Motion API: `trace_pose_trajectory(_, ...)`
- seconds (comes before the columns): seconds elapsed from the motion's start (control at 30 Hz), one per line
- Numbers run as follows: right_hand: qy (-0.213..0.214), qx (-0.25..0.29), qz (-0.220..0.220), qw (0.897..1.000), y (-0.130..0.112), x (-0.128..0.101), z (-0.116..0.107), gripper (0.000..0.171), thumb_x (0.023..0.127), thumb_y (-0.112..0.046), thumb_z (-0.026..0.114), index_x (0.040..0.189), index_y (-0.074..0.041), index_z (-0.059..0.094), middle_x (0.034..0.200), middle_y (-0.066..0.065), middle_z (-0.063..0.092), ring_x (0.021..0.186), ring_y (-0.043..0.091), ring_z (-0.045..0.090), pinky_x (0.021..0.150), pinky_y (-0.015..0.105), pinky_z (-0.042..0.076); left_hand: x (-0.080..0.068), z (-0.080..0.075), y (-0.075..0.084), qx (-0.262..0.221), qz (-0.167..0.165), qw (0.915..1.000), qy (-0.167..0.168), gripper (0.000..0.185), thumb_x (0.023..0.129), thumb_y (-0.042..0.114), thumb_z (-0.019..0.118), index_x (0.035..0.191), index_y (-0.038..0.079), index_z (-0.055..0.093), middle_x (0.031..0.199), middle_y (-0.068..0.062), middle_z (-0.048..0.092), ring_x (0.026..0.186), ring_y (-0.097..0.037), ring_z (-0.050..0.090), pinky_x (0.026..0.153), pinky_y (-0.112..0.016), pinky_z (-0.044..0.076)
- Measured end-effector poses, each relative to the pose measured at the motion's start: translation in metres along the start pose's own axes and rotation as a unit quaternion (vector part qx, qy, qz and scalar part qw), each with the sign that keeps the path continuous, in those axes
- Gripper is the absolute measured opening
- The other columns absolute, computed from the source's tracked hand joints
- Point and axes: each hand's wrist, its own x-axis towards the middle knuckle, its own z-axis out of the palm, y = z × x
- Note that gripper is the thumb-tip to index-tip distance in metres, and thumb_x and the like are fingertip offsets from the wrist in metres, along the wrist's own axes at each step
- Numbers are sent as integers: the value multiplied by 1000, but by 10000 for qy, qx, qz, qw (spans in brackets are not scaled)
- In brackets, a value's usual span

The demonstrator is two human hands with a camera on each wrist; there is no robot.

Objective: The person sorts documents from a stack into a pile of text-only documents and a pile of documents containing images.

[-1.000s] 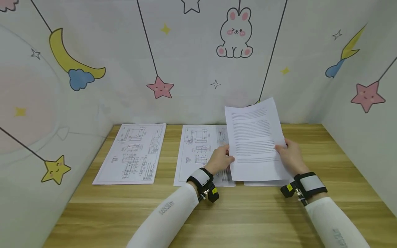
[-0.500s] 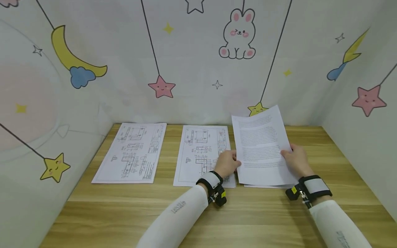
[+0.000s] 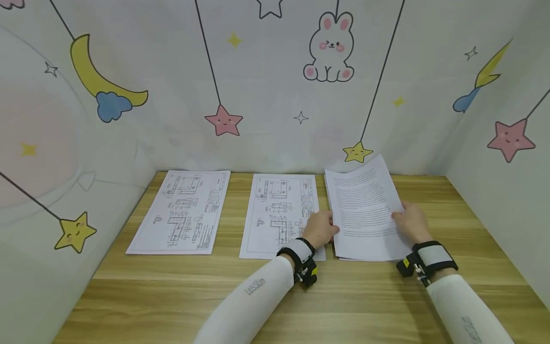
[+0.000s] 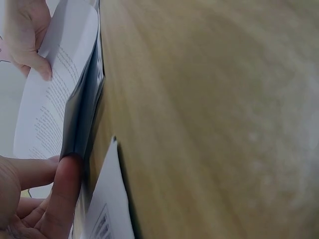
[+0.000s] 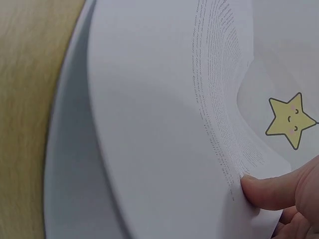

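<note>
Both hands hold a printed sheet of paper (image 3: 365, 210) covered in lines of text, just over a paper stack (image 5: 67, 149) at the right of the table. My left hand (image 3: 320, 229) pinches its left edge, thumb on top and a finger beneath, as the left wrist view shows. On the opposite edge, my right hand (image 3: 412, 223) pinches with the thumb on the printed face. The sheet bows between the hands, and its far right corner curls up. A gap shows between the sheet and the stack in the right wrist view.
Beside my left hand lies a middle stack of technical drawings (image 3: 275, 200), partly under the left wrist. Another drawing stack (image 3: 185, 210) lies at the far left. The wooden table (image 3: 301, 310) meets a fabric wall (image 3: 275, 71) with cartoon prints behind the papers.
Both hands have lowered the sheet towards the table and shifted it right, onto the right-hand stack. The yellow star on the wall behind it has come into view. The other stacks stay put.
</note>
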Motion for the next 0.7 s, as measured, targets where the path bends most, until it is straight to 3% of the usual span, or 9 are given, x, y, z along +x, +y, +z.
trace_pose_trajectory(0.23, -40, -381, -4, 9993, 4, 5, -1, 48, 94, -2, 46, 136, 21, 41, 133, 43, 48, 123, 56, 49, 100, 63, 42, 3, 2, -1, 48, -35, 9999, -105, 15, 89, 14, 71, 79, 9, 61, 57, 4, 59, 42, -5, 54, 46, -17, 37)
trace_pose_trajectory(0.47, -18, -586, 98, 9982, 12, 7, -1, 48, 92, -2, 47, 134, 20, 43, 131, 42, 50, 119, 55, 52, 94, 61, 44, 4, 4, 3, -52, -362, 9984, -431, 26, 89, 15, 72, 70, 10, 56, 48, 2, 58, 40, -7, 53, 45, -18, 37)
trace_pose_trajectory(0.7, 46, -521, 427, 9977, 19, 9, 4, 58, 87, -1, 57, 139, 19, 40, 137, 42, 45, 126, 56, 46, 103, 64, 40, 6, 8, 2, 86, -415, 9984, -371, 21, 88, 13, 72, 73, 9, 58, 46, 3, 56, 37, -7, 52, 42, -19, 38)
